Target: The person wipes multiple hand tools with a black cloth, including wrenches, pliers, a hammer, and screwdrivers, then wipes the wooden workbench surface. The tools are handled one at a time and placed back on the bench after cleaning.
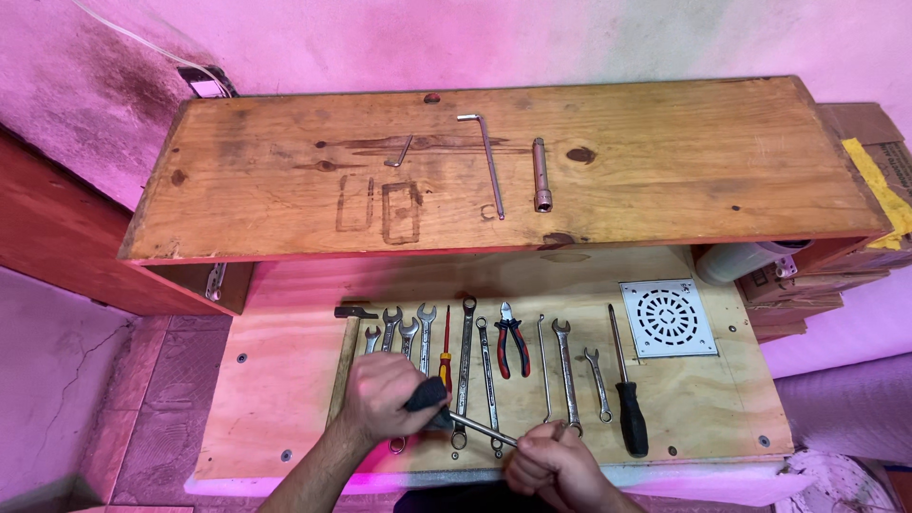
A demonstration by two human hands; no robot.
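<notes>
My left hand (380, 394) grips the black handle of a screwdriver (432, 394) whose metal shaft runs right and down to my right hand (556, 465). My right hand's fingers are closed around the shaft's tip. Both hands hover over a row of tools laid on a lower plywood board (275, 380): several wrenches (465, 366), red-handled pliers (513, 342), a small red and yellow screwdriver (446, 347), a black-handled screwdriver (625, 399) and a hammer (350, 328) at the left end.
An upper wooden shelf (665, 171) carries a long hex key (487, 157), a small hex key (400, 152) and a tubular socket wrench (541, 173). A white drain grate (667, 316) lies at the board's right. Cardboard boxes (874, 161) stand at far right.
</notes>
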